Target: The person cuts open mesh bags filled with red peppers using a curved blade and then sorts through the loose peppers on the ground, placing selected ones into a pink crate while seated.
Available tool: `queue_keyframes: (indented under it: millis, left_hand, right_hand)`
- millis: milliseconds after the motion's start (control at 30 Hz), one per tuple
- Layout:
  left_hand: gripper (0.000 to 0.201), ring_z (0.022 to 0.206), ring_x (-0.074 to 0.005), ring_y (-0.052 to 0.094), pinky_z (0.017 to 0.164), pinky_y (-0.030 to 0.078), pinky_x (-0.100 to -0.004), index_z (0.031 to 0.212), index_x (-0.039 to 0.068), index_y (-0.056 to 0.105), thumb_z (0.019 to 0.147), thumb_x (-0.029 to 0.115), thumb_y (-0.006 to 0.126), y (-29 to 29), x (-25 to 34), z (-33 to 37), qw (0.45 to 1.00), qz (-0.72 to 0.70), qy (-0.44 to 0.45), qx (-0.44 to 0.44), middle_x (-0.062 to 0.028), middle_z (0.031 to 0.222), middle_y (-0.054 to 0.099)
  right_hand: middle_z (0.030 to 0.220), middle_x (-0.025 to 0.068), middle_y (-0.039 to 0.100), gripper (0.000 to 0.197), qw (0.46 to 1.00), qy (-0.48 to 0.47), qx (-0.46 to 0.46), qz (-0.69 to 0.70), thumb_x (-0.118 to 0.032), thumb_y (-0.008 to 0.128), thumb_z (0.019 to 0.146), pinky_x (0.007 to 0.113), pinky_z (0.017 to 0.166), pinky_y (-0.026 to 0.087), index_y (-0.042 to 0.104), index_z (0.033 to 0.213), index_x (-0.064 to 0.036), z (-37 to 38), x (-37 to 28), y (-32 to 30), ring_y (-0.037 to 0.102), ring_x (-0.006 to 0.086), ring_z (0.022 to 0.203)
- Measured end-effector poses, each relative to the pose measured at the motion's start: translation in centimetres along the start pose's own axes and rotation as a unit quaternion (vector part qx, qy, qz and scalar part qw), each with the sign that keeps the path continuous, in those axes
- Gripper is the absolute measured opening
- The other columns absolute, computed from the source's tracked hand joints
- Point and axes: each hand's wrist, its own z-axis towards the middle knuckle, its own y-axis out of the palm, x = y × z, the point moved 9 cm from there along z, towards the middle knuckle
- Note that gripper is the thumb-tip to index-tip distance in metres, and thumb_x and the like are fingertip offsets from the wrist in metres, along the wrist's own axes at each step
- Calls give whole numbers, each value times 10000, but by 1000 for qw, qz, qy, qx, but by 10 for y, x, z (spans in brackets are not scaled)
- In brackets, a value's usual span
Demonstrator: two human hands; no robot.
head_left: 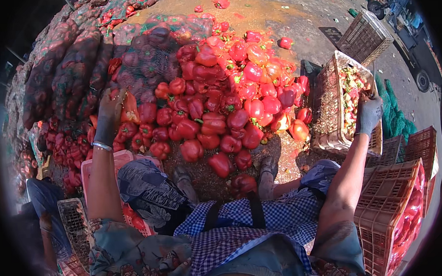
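Head view, left hand (109, 114) grip on one pepper (129, 109), right hand (368, 114) on one crate (329, 102)

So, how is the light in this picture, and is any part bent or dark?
Head view: hard sun lights the peppers and ground; the net sacks at left lie in shade; the person's shadow falls near the feet; the crate by the right hand bends with the fisheye; the rim is black; the left hand is sharp.
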Motion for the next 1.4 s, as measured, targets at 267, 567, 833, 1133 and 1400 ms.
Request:
queue_keyframes:
  millis: [267, 567, 833, 1133, 1400]
  left_hand:
    - [605, 1027, -397, 630, 860, 502, -453, 1054, -15, 617, 755, 490, 766, 42, -77, -131, 884, -176, -335, -273, -258, 1047, 653]
    - [697, 893, -350, 678, 694, 558, -438, 1008, -96, 630, 763, 546, 752, 276, 155, -134, 553, -467, -598, -343, -263, 960, 670]
    - [858, 1023, -328, 521, 765, 457, -565, 1370, 137, 256, 721, 157, 817, 303, 214, -154, 275, -489, -827, -39, -132, 1260, 497]
    - [557, 849, -180, 506, 721, 477, -321, 1141, 35, 412, 697, -49, 738, 282, 196, -163, 375, -532, -751, 112, -93, 992, 496]
    - [505, 978, -213, 530, 881, 463, -344, 1169, 15, 445, 739, -25, 706, 144, 155, -10, 625, -551, -544, 100, -121, 1088, 517]
  right_hand:
    - [594, 0, 569, 310, 882, 146, -145, 424, -253, 713, 878, 232, 383, 340, 660, 1087, -30, -40, -106, 75, 468, 69, 432]
    - [687, 12, 606, 237, 840, 104, -277, 456, -196, 681, 905, 226, 383, 379, 658, 1047, -7, -88, -194, 96, 508, 66, 452]
    - [649, -9, 588, 236, 853, 142, -302, 400, -207, 663, 924, 209, 391, 356, 664, 1047, -6, -104, -192, 94, 465, 48, 427]
    - [651, -18, 567, 110, 773, 115, -418, 463, -134, 662, 904, 224, 385, 377, 647, 943, -32, -141, -237, 111, 477, 54, 447]
    - [657, 4, 557, 214, 736, 67, -517, 433, -155, 651, 901, 231, 401, 397, 617, 1023, 17, -181, -255, 126, 495, 79, 436]
